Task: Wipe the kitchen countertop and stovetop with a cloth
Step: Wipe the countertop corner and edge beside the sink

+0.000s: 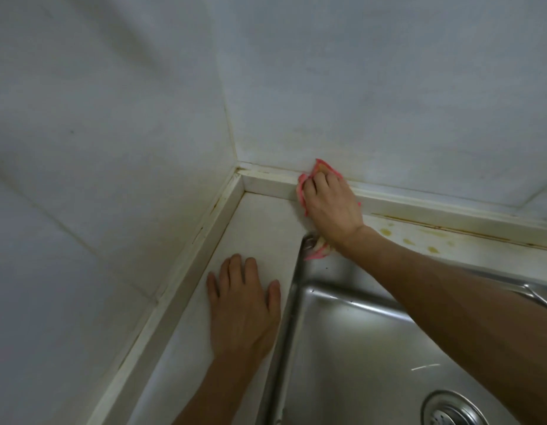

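Right hand (329,207) clutching cloth (303,191) against back ledge (272,184), near corner. Left hand (243,302) flat, released, on countertop (266,228). Ledge running rightward; stains (385,232) right of cloth, nearer right hand.

A steel sink (373,348) with drain strainer (451,414) below tiled walls (112,118).

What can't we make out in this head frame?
- Cloth: mostly hidden under the right hand; only pink edges show.
- Sink: cut off by the bottom and right edges; the drain is partly cropped.
- Stovetop: outside the frame.
- Countertop under the left hand: hidden.
- Yellowish spots behind the sink: too small to identify.
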`<state>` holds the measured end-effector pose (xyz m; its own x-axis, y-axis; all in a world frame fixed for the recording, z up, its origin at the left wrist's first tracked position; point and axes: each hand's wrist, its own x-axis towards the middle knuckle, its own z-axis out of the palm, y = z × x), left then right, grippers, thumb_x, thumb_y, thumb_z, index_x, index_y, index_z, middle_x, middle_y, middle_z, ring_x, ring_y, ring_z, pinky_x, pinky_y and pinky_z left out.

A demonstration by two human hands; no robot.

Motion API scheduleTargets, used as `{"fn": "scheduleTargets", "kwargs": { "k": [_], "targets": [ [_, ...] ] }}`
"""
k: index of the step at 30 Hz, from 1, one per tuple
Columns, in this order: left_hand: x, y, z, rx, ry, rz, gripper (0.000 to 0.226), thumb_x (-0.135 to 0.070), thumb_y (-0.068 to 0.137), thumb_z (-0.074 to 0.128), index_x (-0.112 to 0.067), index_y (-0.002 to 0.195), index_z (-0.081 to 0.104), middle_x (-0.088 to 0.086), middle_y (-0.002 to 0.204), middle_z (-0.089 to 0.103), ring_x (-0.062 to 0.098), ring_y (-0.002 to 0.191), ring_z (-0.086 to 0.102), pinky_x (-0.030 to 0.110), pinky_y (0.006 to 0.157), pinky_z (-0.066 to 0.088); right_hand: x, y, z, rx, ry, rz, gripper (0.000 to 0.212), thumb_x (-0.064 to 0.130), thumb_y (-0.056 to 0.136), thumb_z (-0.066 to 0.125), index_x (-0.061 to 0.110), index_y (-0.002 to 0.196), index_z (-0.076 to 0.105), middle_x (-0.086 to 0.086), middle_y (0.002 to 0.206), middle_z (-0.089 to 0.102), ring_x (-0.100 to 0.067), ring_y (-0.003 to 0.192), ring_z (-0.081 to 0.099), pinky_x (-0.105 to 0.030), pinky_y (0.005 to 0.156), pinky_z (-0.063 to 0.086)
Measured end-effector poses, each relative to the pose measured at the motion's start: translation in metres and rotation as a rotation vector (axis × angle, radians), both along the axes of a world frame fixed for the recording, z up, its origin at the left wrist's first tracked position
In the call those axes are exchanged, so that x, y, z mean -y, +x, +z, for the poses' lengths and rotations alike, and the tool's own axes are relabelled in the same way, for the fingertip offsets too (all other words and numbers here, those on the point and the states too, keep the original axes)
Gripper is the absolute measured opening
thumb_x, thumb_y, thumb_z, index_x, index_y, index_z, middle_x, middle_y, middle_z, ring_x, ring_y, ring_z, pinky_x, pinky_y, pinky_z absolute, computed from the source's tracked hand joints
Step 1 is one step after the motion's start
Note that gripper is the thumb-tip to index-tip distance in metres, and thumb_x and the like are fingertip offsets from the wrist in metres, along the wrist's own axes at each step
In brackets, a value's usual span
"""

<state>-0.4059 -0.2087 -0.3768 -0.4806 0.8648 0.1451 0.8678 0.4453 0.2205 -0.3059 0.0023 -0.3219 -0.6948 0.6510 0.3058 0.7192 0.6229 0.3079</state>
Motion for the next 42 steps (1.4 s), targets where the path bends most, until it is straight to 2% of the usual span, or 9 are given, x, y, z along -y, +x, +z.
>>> {"fn": "scheduleTargets", "kwargs": {
  "k": [8, 12, 14, 16, 19, 25, 30, 38, 42],
  "targets": [
    [0.001, -0.013, -0.001, -0.03, -0.015, 0.021, 0.057, -0.05, 0.092, 0.034, -0.013, 0.133, 0.047, 0.014, 0.14, 0.049, 0.032, 0.133, 0.042, 0.055, 0.113, 0.03, 0.002, 0.114, -0.005, -0.028, -0.048, -0.417, 0.017, 0.0, 0.083, 0.061, -0.003, 0.099, 0.062, -0.026, 0.098, 0.059, -0.041, 0.094, 0.058, -0.047, 0.075, 0.043],
    [0.0, -0.008, 0.001, -0.034, -0.015, 0.026, 0.057, -0.049, 0.091, 0.036, -0.011, 0.131, 0.049, 0.015, 0.137, 0.051, 0.033, 0.13, 0.045, 0.056, 0.112, 0.031, 0.006, 0.164, -0.012, -0.285, -0.21, -0.546, 0.031, 0.001, 0.078, 0.067, -0.005, 0.107, 0.059, -0.028, 0.11, 0.053, -0.039, 0.099, 0.05, -0.045, 0.076, 0.042],
    [0.0, -0.008, 0.002, -0.037, -0.011, 0.023, 0.056, -0.048, 0.091, 0.037, -0.011, 0.13, 0.049, 0.016, 0.136, 0.051, 0.034, 0.129, 0.045, 0.056, 0.111, 0.032, 0.011, 0.167, -0.017, -0.477, -0.167, -0.515, 0.019, 0.016, 0.094, 0.054, 0.008, 0.111, 0.058, -0.016, 0.113, 0.053, -0.023, 0.094, 0.045, -0.035, 0.074, 0.032],
    [-0.001, -0.008, 0.0, -0.034, -0.008, 0.022, 0.055, -0.047, 0.091, 0.038, -0.01, 0.13, 0.049, 0.016, 0.135, 0.051, 0.035, 0.129, 0.045, 0.057, 0.111, 0.031, 0.018, 0.149, -0.02, -0.653, -0.174, -0.477, 0.014, 0.023, 0.098, 0.05, 0.016, 0.104, 0.06, -0.012, 0.108, 0.056, -0.027, 0.094, 0.05, -0.033, 0.075, 0.033],
    [-0.001, -0.007, -0.001, -0.041, -0.002, 0.021, 0.054, -0.046, 0.091, 0.038, -0.01, 0.13, 0.049, 0.017, 0.136, 0.051, 0.035, 0.129, 0.044, 0.057, 0.112, 0.03, 0.03, 0.113, -0.035, -0.46, -0.249, -0.245, 0.029, 0.013, 0.085, 0.063, 0.011, 0.113, 0.063, -0.017, 0.115, 0.058, -0.038, 0.106, 0.054, -0.04, 0.086, 0.045],
    [-0.001, -0.006, 0.0, -0.069, -0.027, 0.002, 0.052, -0.047, 0.094, 0.031, -0.01, 0.126, 0.048, 0.02, 0.134, 0.051, 0.037, 0.128, 0.045, 0.058, 0.11, 0.032, 0.044, 0.092, -0.055, -0.262, -0.418, -0.203, 0.063, 0.06, 0.094, 0.034, 0.024, 0.145, 0.041, -0.011, 0.149, 0.038, -0.034, 0.139, 0.032, -0.049, 0.117, 0.022],
    [-0.013, -0.007, 0.009, -0.192, -0.098, -0.198, 0.061, -0.05, 0.097, 0.023, -0.009, 0.137, 0.044, 0.022, 0.144, 0.046, 0.038, 0.135, 0.043, 0.059, 0.114, 0.026, 0.041, 0.113, -0.053, -0.198, -0.349, -0.251, 0.051, 0.045, 0.095, 0.036, 0.025, 0.142, 0.044, -0.008, 0.144, 0.047, -0.031, 0.135, 0.038, -0.049, 0.111, 0.027],
    [-0.089, 0.02, 0.009, -0.062, -0.083, -0.47, 0.074, -0.062, 0.092, 0.017, -0.018, 0.15, 0.028, 0.017, 0.159, 0.025, 0.033, 0.147, 0.021, 0.053, 0.12, 0.008, 0.026, 0.225, -0.053, -0.362, -0.343, -0.454, 0.074, 0.046, 0.068, 0.054, 0.006, 0.129, 0.062, -0.019, 0.126, 0.061, -0.043, 0.124, 0.05, -0.053, 0.105, 0.04],
    [-0.124, 0.042, 0.004, -0.097, -0.164, -0.545, 0.083, -0.07, 0.087, 0.004, -0.023, 0.155, 0.006, 0.014, 0.164, 0.0, 0.031, 0.151, 0.0, 0.055, 0.12, -0.003, 0.022, 0.254, -0.051, -0.45, -0.29, -0.656, 0.065, 0.04, 0.08, 0.032, 0.004, 0.122, 0.066, -0.023, 0.127, 0.058, -0.044, 0.123, 0.05, -0.055, 0.102, 0.042]
  ]
}}
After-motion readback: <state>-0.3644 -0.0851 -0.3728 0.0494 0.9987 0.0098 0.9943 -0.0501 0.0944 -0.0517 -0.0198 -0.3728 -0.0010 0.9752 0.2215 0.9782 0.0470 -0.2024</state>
